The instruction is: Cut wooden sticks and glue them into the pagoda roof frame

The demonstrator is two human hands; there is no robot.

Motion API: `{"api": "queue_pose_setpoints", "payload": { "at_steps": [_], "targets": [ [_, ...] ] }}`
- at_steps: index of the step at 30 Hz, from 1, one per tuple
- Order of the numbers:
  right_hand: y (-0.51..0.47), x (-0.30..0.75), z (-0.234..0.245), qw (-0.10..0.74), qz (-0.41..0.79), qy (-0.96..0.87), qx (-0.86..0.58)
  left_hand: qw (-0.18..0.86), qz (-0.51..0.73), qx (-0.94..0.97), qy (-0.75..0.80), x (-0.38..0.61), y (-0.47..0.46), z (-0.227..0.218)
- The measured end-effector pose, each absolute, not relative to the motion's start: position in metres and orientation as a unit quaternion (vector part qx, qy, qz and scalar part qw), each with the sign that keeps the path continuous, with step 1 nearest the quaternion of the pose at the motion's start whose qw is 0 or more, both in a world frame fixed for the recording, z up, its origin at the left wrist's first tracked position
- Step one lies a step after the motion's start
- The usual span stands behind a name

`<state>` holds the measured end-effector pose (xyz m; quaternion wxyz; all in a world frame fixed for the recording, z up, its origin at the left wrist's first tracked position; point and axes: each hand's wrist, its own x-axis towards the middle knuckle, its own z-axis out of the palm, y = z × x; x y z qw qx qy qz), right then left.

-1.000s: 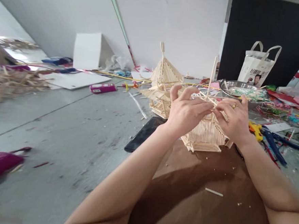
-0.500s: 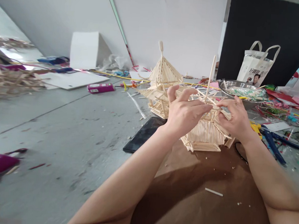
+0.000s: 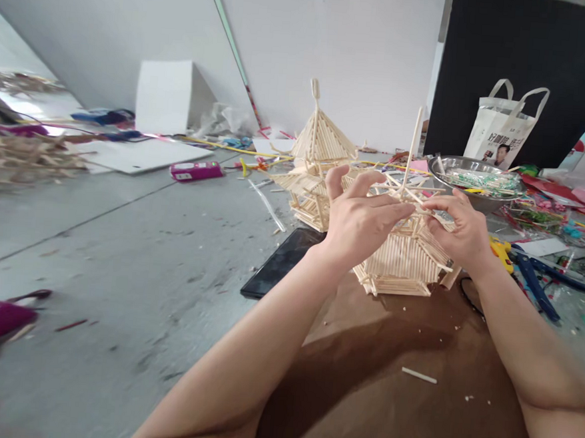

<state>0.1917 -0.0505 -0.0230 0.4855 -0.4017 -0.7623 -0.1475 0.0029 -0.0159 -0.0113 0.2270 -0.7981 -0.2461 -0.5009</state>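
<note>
A small pavilion model of thin wooden sticks (image 3: 403,257) stands in front of me, with an upright stick rising from its open top. At that top edge, my left hand (image 3: 360,220) pinches one end of a short wooden stick with thumb and forefinger, its other fingers raised. My right hand (image 3: 459,227) pinches the stick's other end from the right. Most of the held stick is hidden by my fingers. Behind my left hand is a second stick pavilion (image 3: 322,141) with a pointed roof and a finial.
A black phone (image 3: 282,265) lies left of the model. On brown paper (image 3: 361,384) is a loose stick (image 3: 419,375). Blue-handled pliers (image 3: 536,283) and a steel bowl (image 3: 475,178) of wrapped sticks are at right. A purple box (image 3: 196,171) and a stick pile (image 3: 21,160) lie left.
My right hand's fingers have shifted very slightly at the model's top. My left hand and both models stay practically where they were.
</note>
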Motion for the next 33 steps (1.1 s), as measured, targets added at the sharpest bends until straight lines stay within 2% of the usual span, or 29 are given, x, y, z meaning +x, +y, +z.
{"api": "queue_pose_setpoints", "payload": {
  "at_steps": [11,33],
  "targets": [
    [-0.0513,0.1896,-0.0217,0.497,-0.169,-0.756,-0.392,0.204,-0.499,-0.803,-0.255,0.0026,-0.0153,-0.0128],
    [-0.0516,0.191,-0.0229,0.479,-0.161,-0.763,-0.402,0.223,-0.5,-0.801,-0.241,0.0022,-0.0161,-0.0124]
  ]
}}
